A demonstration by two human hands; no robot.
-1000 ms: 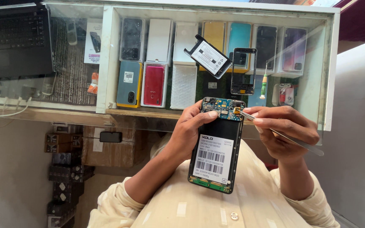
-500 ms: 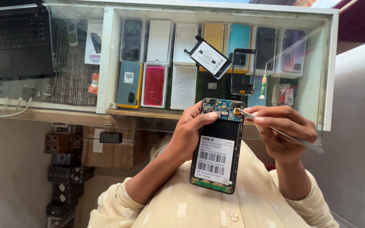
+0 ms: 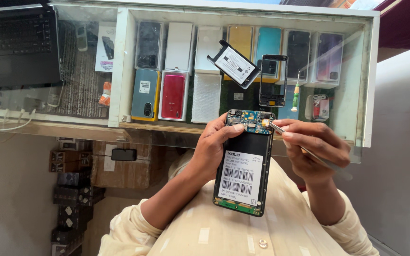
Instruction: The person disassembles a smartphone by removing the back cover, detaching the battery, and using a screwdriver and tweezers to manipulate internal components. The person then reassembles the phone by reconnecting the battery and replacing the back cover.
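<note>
Opened phone [image 3: 244,161], back cover off, battery label showing, held upright in front of the person's chest, just below the glass display surface [image 3: 119,125]. Long axis runs top-to-bottom in view, circuit-board end toward the surface. Left hand [image 3: 214,144] wraps the phone's left edge, fingers closed around it, thumb pressed on the board near the top. Right hand [image 3: 316,151] sits just right of the phone's top corner, fingers pinched narrow on thin metal tweezers [image 3: 304,150]; the tweezers slant up-left, tip touching the small gold part [image 3: 265,123] at the phone's top right corner. So the contact point lies up-left of the right fingers, and the right hand is the nearer one to it.

Counts: one phone in hand, one pair of tweezers. On the surface above the phone: one loose battery [image 3: 233,64], one black empty phone frame [image 3: 273,80], one green-handled screwdriver [image 3: 296,90]. Under the glass, roughly ten boxed or cased phones in two rows; exact count hard to tell. One laptop [image 3: 17,45] far left of the phone.
</note>
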